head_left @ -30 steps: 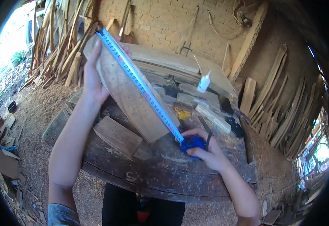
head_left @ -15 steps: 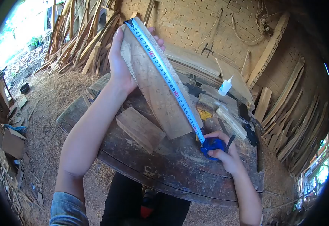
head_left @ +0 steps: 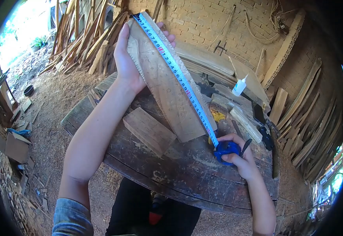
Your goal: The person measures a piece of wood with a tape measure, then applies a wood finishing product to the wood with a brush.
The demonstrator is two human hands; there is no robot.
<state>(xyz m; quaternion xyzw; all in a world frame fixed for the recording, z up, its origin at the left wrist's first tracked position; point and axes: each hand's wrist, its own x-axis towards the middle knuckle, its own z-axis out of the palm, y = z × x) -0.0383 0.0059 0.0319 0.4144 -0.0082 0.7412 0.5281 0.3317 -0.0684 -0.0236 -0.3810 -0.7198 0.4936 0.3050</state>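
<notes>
My left hand (head_left: 129,65) grips a long wooden board (head_left: 161,92) near its upper end, thumb on one edge and fingertips showing past the other. The board is tilted, its lower end over the workbench. A blue tape measure (head_left: 227,152) is in my right hand (head_left: 243,159), just beyond the board's lower end. Its white blade (head_left: 175,70) runs along the board's right side, with the hook at the upper end. Below the board, a thick wooden block (head_left: 149,131) lies on the bench.
The dark worn workbench (head_left: 195,185) holds a white glue bottle (head_left: 239,86), a phone (head_left: 258,114), a black object (head_left: 265,137) and pale wood pieces (head_left: 246,124). Timber offcuts (head_left: 89,35) lean at the back left, and long strips (head_left: 309,122) stand at right.
The whole view has shifted slightly. Both hands keep their hold, and the tape still lies along the board. The board's lower end appears a little farther right and higher.
</notes>
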